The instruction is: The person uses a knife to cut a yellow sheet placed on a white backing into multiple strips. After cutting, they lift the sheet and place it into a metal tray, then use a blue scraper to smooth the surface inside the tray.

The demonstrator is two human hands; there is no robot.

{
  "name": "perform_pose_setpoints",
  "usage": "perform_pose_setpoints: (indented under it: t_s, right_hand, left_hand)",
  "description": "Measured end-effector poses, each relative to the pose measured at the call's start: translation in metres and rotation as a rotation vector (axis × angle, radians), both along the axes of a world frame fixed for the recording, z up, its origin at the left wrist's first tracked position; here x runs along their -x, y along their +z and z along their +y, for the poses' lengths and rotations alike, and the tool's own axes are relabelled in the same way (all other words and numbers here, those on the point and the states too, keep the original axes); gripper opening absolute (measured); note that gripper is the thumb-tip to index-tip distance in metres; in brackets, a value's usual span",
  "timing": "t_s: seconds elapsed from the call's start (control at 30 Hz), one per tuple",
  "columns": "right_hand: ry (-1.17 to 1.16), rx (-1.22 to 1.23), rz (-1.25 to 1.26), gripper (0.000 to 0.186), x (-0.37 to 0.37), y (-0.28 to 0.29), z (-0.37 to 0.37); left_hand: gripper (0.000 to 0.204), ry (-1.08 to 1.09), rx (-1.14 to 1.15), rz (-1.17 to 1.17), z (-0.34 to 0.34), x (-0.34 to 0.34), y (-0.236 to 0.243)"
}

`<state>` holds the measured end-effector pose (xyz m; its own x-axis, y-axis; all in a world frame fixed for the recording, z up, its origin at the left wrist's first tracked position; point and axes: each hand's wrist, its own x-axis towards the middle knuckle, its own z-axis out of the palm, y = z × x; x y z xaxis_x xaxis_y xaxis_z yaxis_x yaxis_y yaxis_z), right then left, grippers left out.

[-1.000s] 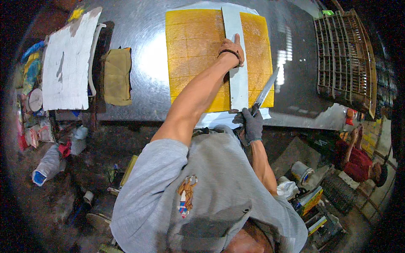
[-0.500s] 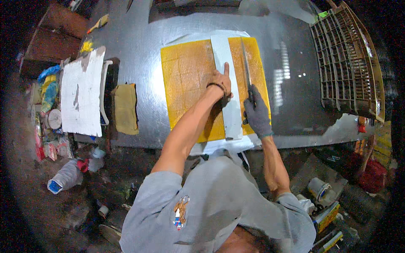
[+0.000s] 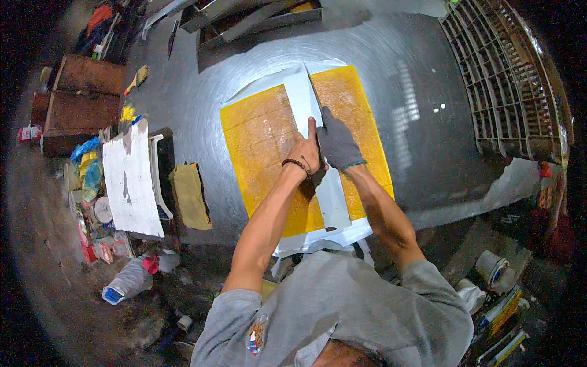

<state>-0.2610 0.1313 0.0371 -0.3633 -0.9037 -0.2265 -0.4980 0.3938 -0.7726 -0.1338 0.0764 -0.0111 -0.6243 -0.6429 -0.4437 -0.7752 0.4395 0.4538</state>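
A flat yellow slab point(image 3: 257, 137), scored with a grid of lines on its left part, lies on a white sheet point(image 3: 287, 246). Across it runs a long pale grey straight strip point(image 3: 335, 202). My bare left hand point(image 3: 303, 151) presses down on this strip, one finger stretched along it and the others spread at its side. In my right hand point(image 3: 340, 142), which wears a dark grey glove, is a long knife point(image 3: 312, 85). Its thin blade points away from me, along the strip's right edge. The glove hides the handle, and both hands nearly touch.
Dark metal trays point(image 3: 257, 24) stand at the far side of the shiny table point(image 3: 195, 140). A slatted crate point(image 3: 495, 79) is at the right. To the left are a brush point(image 3: 139, 77), a folded brown cloth point(image 3: 191, 196) and a white board point(image 3: 131, 183).
My right hand has moved left with the knife, from over the slab's right part to the strip's edge. My left hand still presses the strip. The view has shifted.
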Motion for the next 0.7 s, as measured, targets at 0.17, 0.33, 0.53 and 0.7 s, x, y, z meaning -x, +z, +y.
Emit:
perform_pose_setpoints:
  t_s: [0.17,0.33,0.53,0.7]
  right_hand:
    - [-0.005,0.094,0.029,0.059,-0.002,-0.015,0.019]
    - [-0.047,-0.026,-0.086,0.051,0.002,-0.001,0.003]
    - [-0.023,0.035,-0.095,0.048,-0.009,-0.002,0.026]
    - [-0.063,-0.017,-0.129,0.048,0.004,0.008,0.004]
  left_hand:
    - [0.137,0.059,-0.122,-0.086,0.002,0.009,0.036]
    - [0.135,0.072,-0.066,-0.021,0.008,0.009,0.03]
    - [0.136,0.029,0.013,-0.097,-0.001,0.001,0.0]
    - [0.138,0.02,-0.018,-0.018,0.004,0.008,0.021]
